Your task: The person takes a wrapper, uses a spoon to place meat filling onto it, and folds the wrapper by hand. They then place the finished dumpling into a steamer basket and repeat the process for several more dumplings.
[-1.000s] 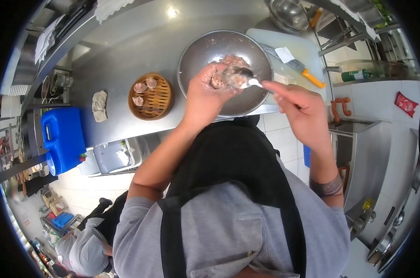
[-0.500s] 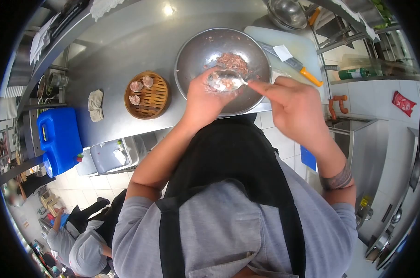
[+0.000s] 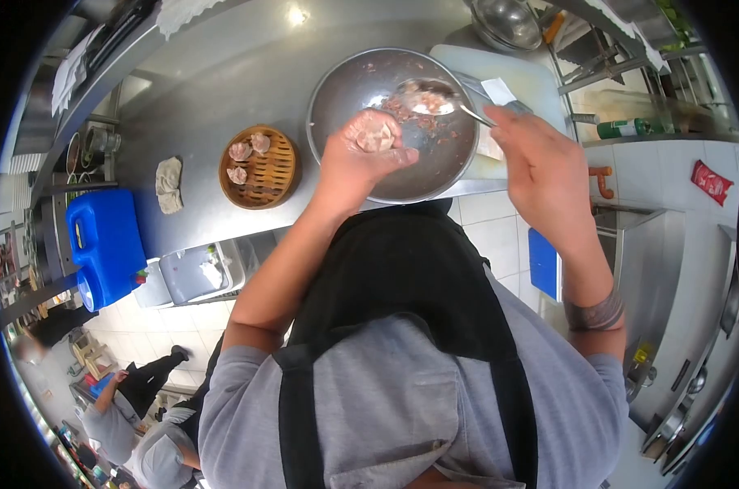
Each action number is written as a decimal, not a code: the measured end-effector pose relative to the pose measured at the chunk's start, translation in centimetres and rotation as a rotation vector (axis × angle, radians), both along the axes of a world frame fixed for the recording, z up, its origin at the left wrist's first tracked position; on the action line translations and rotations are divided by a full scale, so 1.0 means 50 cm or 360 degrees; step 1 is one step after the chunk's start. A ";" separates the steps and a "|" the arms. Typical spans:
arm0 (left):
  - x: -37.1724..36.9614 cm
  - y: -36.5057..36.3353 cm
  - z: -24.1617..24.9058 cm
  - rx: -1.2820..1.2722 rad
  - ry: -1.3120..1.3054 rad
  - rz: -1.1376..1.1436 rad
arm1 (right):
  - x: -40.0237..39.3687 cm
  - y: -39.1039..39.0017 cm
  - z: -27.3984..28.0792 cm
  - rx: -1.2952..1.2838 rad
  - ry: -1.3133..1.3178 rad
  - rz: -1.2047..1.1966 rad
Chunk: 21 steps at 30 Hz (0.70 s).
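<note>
My left hand (image 3: 349, 169) is curled around a dumpling (image 3: 375, 137), whose pale wrapper shows between thumb and fingers. It is over the near left side of a large metal bowl (image 3: 330, 96). Pinched by its handle in my right hand (image 3: 549, 175) is a metal spoon (image 3: 428, 98), its head inside the bowl over pinkish minced filling (image 3: 395, 108). Bits of filling cling to the bowl's wall. Left of the bowl, a round bamboo steamer (image 3: 273, 181) holds three dumplings (image 3: 260, 143) on its slatted base.
A folded cloth (image 3: 169, 186) lies on the steel table (image 3: 198, 98), left of the steamer. Behind my right hand are a white cutting board (image 3: 541, 81) and a partly hidden knife. A blue jug (image 3: 105, 240) stands at left. Other people (image 3: 113, 428) are at lower left.
The spoon has moved from above my left hand to the right, over the filling. My right hand has shifted slightly right with it. My left fingers have closed further around the dumpling.
</note>
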<state>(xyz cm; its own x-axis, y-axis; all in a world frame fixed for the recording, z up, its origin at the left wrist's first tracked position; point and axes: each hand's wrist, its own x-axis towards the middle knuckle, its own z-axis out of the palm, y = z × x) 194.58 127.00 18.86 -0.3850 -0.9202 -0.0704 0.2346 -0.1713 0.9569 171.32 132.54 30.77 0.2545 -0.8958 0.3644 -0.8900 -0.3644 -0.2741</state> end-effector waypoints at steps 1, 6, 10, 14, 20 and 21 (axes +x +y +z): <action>0.004 -0.004 0.008 0.0295 0.0382 -0.0061 | -0.012 0.006 -0.009 0.0031 -0.0174 0.0020; 0.030 -0.049 0.028 0.0580 0.0433 -0.0066 | -0.007 0.037 -0.075 0.0283 -0.0510 0.0149; 0.005 -0.044 0.070 0.0789 0.0522 0.0049 | 0.031 0.038 -0.117 0.0277 -0.0684 0.0106; -0.014 -0.048 0.055 0.0673 0.0683 -0.0105 | 0.040 0.027 -0.141 0.0147 -0.0725 0.0083; -0.037 -0.016 0.083 0.0223 0.0424 0.0041 | 0.040 0.017 -0.165 -0.0103 -0.0800 0.0033; -0.034 -0.013 0.085 0.0221 0.0421 0.0046 | 0.041 0.014 -0.166 -0.0139 -0.0865 0.0047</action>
<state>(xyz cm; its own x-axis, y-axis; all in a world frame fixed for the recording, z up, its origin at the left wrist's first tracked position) 192.88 126.38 23.13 -0.3805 -0.9197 -0.0973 0.4794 -0.2861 0.8296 173.37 133.26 22.46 0.0336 -0.8516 0.5231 -0.6177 -0.4292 -0.6590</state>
